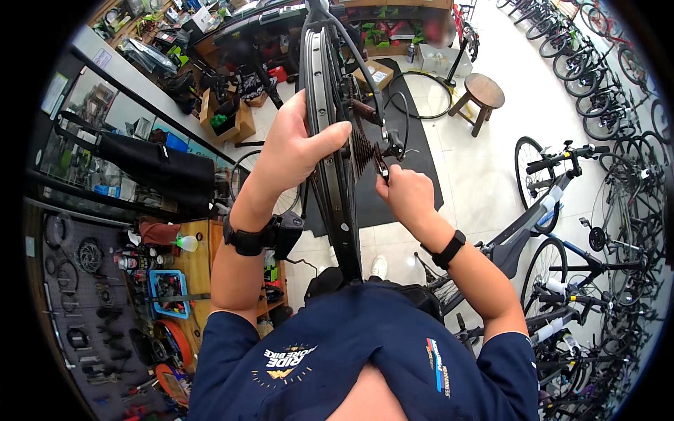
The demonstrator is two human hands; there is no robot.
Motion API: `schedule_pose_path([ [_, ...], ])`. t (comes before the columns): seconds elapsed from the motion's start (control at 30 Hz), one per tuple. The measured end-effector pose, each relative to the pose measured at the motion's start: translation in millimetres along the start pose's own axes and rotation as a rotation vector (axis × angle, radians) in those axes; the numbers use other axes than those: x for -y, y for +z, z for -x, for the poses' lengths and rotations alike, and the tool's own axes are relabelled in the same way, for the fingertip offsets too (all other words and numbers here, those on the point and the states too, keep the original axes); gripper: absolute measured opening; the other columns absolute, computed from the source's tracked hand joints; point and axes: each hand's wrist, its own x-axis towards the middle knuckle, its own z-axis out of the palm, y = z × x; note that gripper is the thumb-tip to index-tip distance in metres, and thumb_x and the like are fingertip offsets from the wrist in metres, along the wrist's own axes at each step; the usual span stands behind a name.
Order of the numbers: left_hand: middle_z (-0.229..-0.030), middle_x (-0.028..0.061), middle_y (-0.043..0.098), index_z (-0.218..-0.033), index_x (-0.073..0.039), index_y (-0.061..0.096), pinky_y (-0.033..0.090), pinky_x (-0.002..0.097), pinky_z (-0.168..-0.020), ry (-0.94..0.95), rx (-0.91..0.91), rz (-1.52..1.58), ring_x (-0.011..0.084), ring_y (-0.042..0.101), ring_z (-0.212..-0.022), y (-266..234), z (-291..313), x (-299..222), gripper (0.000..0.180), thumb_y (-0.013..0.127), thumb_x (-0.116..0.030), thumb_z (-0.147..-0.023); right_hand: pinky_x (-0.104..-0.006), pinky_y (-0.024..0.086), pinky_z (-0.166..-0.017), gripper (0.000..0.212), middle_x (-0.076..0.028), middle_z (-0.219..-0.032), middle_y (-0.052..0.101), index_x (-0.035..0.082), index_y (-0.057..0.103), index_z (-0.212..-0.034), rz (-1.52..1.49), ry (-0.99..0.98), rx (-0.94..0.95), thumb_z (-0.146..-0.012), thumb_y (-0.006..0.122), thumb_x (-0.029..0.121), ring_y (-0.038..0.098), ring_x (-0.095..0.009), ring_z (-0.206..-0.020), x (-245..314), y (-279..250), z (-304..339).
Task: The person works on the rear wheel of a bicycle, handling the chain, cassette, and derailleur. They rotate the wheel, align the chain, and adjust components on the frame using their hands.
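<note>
A bicycle wheel (339, 217) stands edge-on in front of me, its rim bare of a tyre and spoke holes showing along the bed. My left hand (298, 147) is closed round the rim, the thumb laid across it. On the wheel's right side sits a dark cassette (363, 153). Beside the cassette, my right hand (411, 196) is closed with its fingertips on the rear derailleur (381, 165); the fingers partly hide it. A dark bicycle frame (344, 31) reaches down around the top of the wheel.
A wooden stool (484, 92) and a loose tyre (449, 98) are on the far right floor. Bicycles (519, 245) stand close on my right, with rows behind. A workbench with a blue tray (169, 293) is at left, below a black bag (154, 165). A dark mat (421, 140) lies underneath.
</note>
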Motion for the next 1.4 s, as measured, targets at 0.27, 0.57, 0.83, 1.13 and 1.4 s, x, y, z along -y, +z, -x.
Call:
schedule_pose_path([
  [0.27, -0.089, -0.0023, 0.057, -0.099, -0.004, 0.058, 0.04, 0.018, -0.066, 0.056, -0.008, 0.065, 0.0027, 0.051, -0.075, -4, -15, 2, 0.022, 0.068, -0.021, -0.089, -0.0428, 0.053, -0.055, 0.03, -0.018, -0.062, 0.065, 0.003, 0.06, -0.069, -0.034, -0.02, 0.0, -0.085, 0.064, 0.027, 0.066, -0.036, -0.057, -15, 23, 25],
  [0.57, -0.085, -0.0017, 0.059, -0.101, -0.003, 0.059, 0.048, 0.0206, -0.069, 0.076, 0.066, 0.324, 0.0043, 0.056, -0.076, -6, -47, 11, 0.018, 0.059, -0.02, -0.096, -0.0433, 0.053, -0.056, 0.029, -0.016, -0.064, 0.065, 0.004, 0.059, -0.07, -0.088, -0.055, -0.011, -0.084, 0.066, 0.028, 0.065, -0.035, -0.059, -13, 20, 29],
  [0.83, -0.088, 0.006, 0.06, -0.114, 0.005, 0.052, 0.055, 0.0252, -0.069, 0.056, 0.215, 0.534, 0.0089, 0.06, -0.074, -22, -48, 8, 0.034, 0.062, -0.021, -0.095, -0.0432, 0.05, -0.055, 0.027, -0.015, -0.068, 0.064, 0.004, 0.054, -0.074, -0.19, -0.111, -0.067, -0.083, 0.07, 0.025, 0.063, -0.035, -0.061, -44, 74, 44],
  [1.13, -0.083, 0.0044, 0.064, -0.096, 0.002, 0.066, 0.047, 0.0252, -0.061, 0.301, 0.297, 0.348, 0.0106, 0.058, -0.069, -23, -69, -24, 0.027, 0.055, -0.023, -0.096, -0.0397, 0.046, -0.054, 0.024, -0.022, -0.064, 0.059, -0.002, 0.058, -0.079, -0.249, -0.071, 0.003, -0.088, 0.065, 0.019, 0.064, -0.035, -0.061, -40, 73, 46],
  [1.4, -0.077, 0.005, 0.067, -0.091, 0.002, 0.069, 0.048, 0.0234, -0.062, 0.169, 0.253, 0.339, 0.0106, 0.062, -0.066, -32, -67, -21, 0.026, 0.057, -0.021, -0.095, -0.0382, 0.043, -0.053, 0.024, -0.018, -0.062, 0.056, -0.002, 0.056, -0.08, -0.202, -0.079, -0.002, -0.09, 0.063, 0.018, 0.057, -0.028, -0.057, -44, 77, 51],
])
